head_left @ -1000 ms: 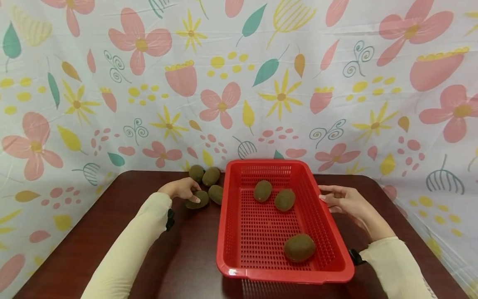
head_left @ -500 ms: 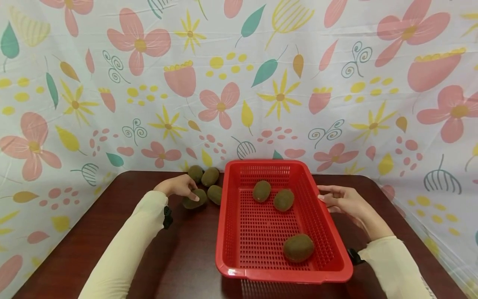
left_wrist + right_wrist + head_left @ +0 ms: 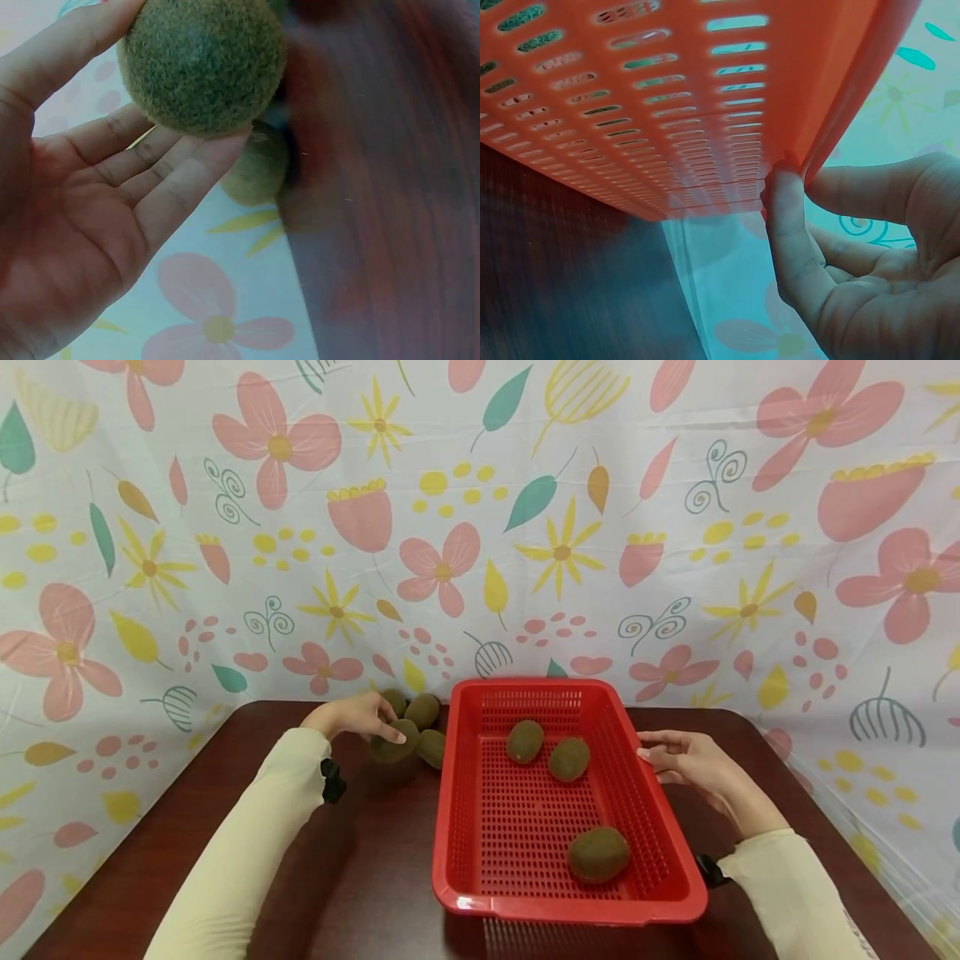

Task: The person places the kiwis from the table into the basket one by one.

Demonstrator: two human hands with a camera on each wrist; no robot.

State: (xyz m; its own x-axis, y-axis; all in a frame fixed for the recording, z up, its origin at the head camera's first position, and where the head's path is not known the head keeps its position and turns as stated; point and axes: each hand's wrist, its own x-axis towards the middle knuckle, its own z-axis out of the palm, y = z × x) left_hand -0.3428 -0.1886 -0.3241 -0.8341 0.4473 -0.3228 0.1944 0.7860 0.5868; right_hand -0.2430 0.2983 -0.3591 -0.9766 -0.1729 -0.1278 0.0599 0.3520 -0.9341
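Note:
My left hand [image 3: 356, 717] grips a brown fuzzy kiwi [image 3: 394, 742] between thumb and fingers, left of the basket. In the left wrist view the held kiwi [image 3: 202, 64] sits at the fingertips, its top cut off by the frame. Behind it lie two kiwis, one [image 3: 423, 712] fully visible and one partly hidden by my hand; another kiwi [image 3: 431, 748] lies against the basket's left side. The red plastic basket [image 3: 540, 910] contains three kiwis [image 3: 598, 854]. On its right side, my right hand [image 3: 693, 764] pinches the rim, thumb and finger on it in the right wrist view.
A dark reddish-brown table [image 3: 360, 877] bears everything. Right behind its far edge hangs a white cloth [image 3: 480, 527] printed with flowers and leaves, which also runs along both sides. Black straps show at both wrists.
My left hand has raised the kiwi slightly off the table and moved a little away from me. The right hand and basket stay in place.

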